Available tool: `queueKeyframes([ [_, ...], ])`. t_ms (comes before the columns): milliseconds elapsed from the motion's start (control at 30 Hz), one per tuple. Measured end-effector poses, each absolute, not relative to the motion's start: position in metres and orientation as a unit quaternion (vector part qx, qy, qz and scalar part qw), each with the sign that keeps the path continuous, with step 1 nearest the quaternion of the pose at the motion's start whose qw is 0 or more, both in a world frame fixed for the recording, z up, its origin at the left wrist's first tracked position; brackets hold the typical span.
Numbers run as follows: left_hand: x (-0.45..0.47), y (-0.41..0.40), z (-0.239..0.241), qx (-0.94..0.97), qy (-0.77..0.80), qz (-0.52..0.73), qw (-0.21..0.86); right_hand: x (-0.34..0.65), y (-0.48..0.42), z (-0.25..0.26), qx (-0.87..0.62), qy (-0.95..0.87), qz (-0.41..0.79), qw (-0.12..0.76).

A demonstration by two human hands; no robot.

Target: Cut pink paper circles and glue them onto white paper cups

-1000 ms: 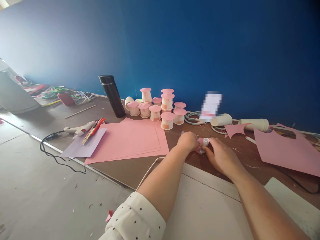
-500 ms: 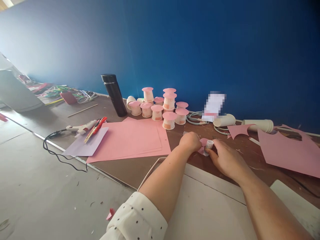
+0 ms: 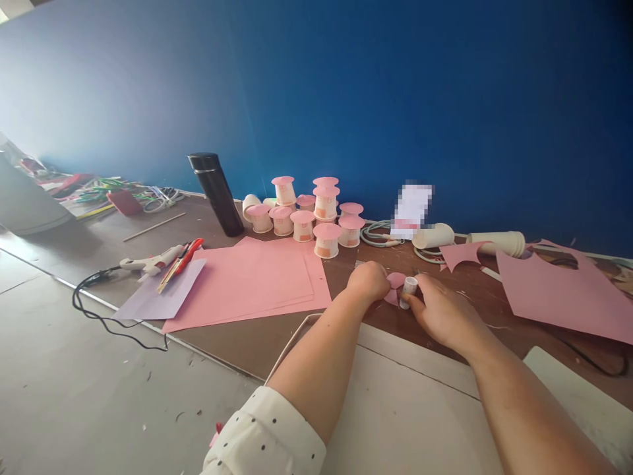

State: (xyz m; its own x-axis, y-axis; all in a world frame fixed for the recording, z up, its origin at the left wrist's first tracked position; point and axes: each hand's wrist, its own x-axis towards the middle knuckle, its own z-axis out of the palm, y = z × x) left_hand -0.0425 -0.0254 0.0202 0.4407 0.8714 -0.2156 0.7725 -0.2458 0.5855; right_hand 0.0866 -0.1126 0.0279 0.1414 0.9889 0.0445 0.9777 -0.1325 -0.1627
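My right hand (image 3: 440, 305) closes its thumb and fingers around a small white tube (image 3: 409, 290), which stands upright with its round end facing up. Beside the tube are small pink paper pieces (image 3: 395, 281), partly covered by my hands. My left hand (image 3: 370, 284) is curled over the left edge of these pieces, its fingertips hidden from view. Behind the hands sit several upturned paper cups (image 3: 326, 249) with pink paper discs on top, some stacked.
Pink sheets (image 3: 247, 280) lie at left, next to a purple sheet (image 3: 158, 297), a glue gun (image 3: 151, 262) and a red utility knife (image 3: 180, 264). A black bottle (image 3: 215, 194) stands behind. At right are stacked cups (image 3: 496, 243) on their side and cut pink paper (image 3: 558, 290).
The white tube has gone from slightly tilted to more upright in my right hand. My left hand remains by the pink pieces. The whole view has shifted a little.
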Motion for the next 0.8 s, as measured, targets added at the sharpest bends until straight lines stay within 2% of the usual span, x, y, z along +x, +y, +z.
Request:
queueKeyframes([
  [67,-0.042,-0.025,0.019,0.784,0.526,0.081,0.320,0.088,-0.112,0.028,-0.762,-0.641,0.028,0.081],
  [267,-0.042,-0.024,0.016,0.789,0.521,0.095,0.311,0.098,-0.105,0.020,-0.779,-0.592,0.015,0.204],
  [667,-0.043,-0.024,0.015,0.792,0.513,0.104,0.315,0.090,-0.100,0.008,-0.726,-0.640,0.057,0.243],
  [800,-0.042,-0.024,0.016,0.791,0.519,0.098,0.309,0.093,-0.100,0.010,-0.723,-0.650,0.064,0.224],
])
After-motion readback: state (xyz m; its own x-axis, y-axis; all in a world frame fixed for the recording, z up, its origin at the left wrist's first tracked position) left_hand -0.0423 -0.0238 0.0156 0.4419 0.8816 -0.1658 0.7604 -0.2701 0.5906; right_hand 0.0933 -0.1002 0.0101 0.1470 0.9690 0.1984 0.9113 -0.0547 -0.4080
